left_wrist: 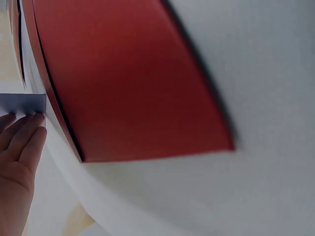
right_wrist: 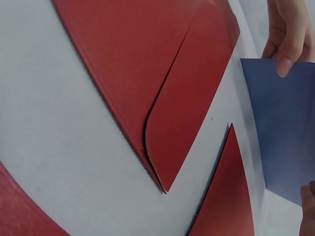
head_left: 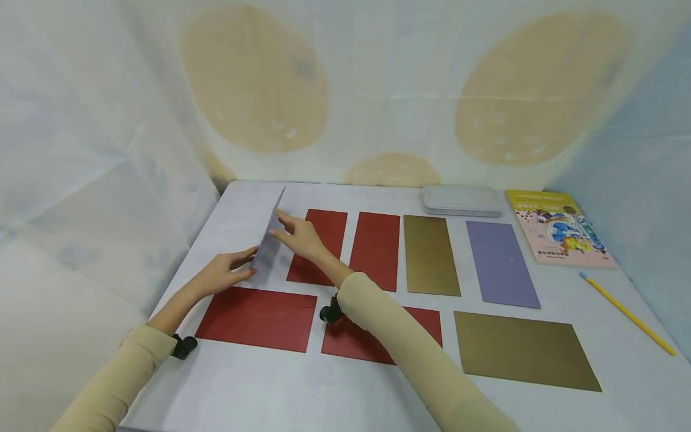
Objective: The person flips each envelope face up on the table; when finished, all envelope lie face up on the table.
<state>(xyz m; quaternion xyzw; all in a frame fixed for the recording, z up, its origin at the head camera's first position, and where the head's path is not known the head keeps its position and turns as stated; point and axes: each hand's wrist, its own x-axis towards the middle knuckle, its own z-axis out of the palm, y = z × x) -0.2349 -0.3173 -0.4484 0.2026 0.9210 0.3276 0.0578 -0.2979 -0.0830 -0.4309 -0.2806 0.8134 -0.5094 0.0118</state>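
A purple envelope (head_left: 263, 237) stands on edge at the left of the table, seen nearly side-on in the head view. My left hand (head_left: 224, 271) pinches its near end; the thumb lies on its face in the right wrist view, fingers behind. At its far part, my right hand (head_left: 300, 236) holds it with thumb and fingertips. In the right wrist view the broad face of the envelope (right_wrist: 280, 118) shows between both hands. Just below the left hand lies a red envelope (head_left: 256, 319). Another red envelope (head_left: 318, 246) is beside the right hand.
A third red envelope (head_left: 376, 251), gold envelopes (head_left: 432, 255) and a second purple envelope (head_left: 503, 263) lie in rows. My right forearm crosses a further red envelope (head_left: 423, 324). A pale case (head_left: 461, 200), a booklet (head_left: 558, 231) and a yellow pencil (head_left: 628, 315) are at the right.
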